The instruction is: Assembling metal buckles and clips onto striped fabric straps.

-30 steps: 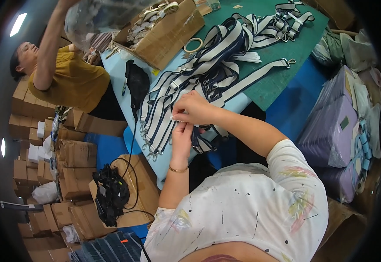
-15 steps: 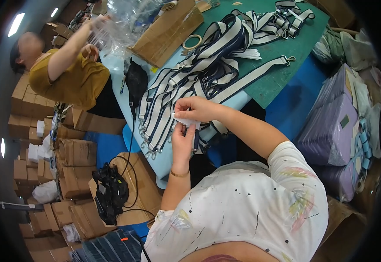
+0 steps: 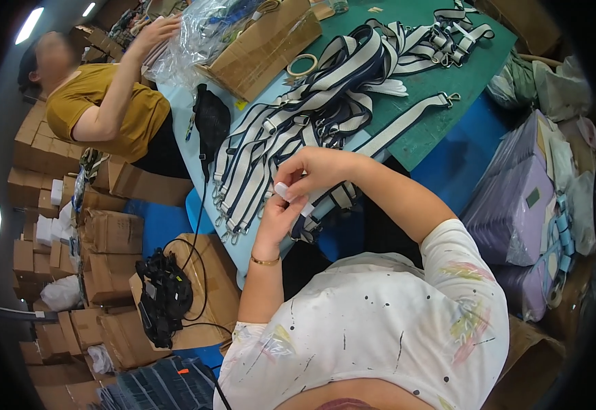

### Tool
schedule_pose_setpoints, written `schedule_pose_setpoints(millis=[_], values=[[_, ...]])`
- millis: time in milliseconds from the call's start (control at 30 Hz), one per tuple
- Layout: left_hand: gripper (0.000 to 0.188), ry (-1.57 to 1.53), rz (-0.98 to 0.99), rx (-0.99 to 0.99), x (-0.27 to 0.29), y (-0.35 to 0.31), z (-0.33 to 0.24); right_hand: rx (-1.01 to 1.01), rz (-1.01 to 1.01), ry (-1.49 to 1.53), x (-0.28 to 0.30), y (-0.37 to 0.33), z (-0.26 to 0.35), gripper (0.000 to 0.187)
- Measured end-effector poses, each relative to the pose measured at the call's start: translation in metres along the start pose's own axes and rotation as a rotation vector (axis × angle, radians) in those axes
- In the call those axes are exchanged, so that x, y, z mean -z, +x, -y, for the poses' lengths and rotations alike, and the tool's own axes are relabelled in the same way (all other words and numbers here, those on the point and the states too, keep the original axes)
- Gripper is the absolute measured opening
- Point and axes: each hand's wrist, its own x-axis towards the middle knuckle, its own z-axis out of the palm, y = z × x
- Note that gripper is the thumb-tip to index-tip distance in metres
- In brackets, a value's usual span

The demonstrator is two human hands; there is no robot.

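Note:
Both my hands meet close in front of me at the near edge of the table. My right hand (image 3: 315, 171) is closed, pinching a small white strip (image 3: 282, 190) between thumb and fingers. Just below, my left hand (image 3: 279, 217) grips the navy-and-white webbing strap (image 3: 344, 196), and a bit of white shows beside its thumb. Part of the hold is hidden by the fingers. Beyond my hands lies a large heap of navy-and-white straps (image 3: 264, 154) with metal hooks. One strap end with a metal clip (image 3: 453, 98) stretches out to the right.
A roll of tape (image 3: 302, 65) and an open cardboard box (image 3: 264, 51) sit farther back, beside a black pouch (image 3: 212, 126). A co-worker in a mustard top (image 3: 117, 102) stands at the left. Wrapped purple bundles (image 3: 509, 191) are stacked at the right; boxes (image 3: 113, 236) line the left.
The white strip, earlier flat and jagged-edged between my hands, now shows as a small folded piece at my right fingertips. My left wrist shifted slightly left. The co-worker's raised arm bent back.

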Motion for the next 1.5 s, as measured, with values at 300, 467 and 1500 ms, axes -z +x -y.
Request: schedule_pose_setpoints(millis=[300, 467, 1500], values=[[0.017, 0.126, -0.312, -0.086, -0.019, -0.011, 0.002, 0.015, -0.356, -0.290, -0.032, -0.004, 0.010, 0.018], [0.018, 0.203, -0.219, -0.080, -0.018, -0.014, 0.004, 0.282, -0.417, -0.577, -0.038, -0.001, 0.002, 0.012], [0.046, -0.373, -0.223, 0.028, -0.018, -0.012, 0.004, -0.110, -0.659, -0.110, -0.024, -0.028, 0.006, 0.016]])
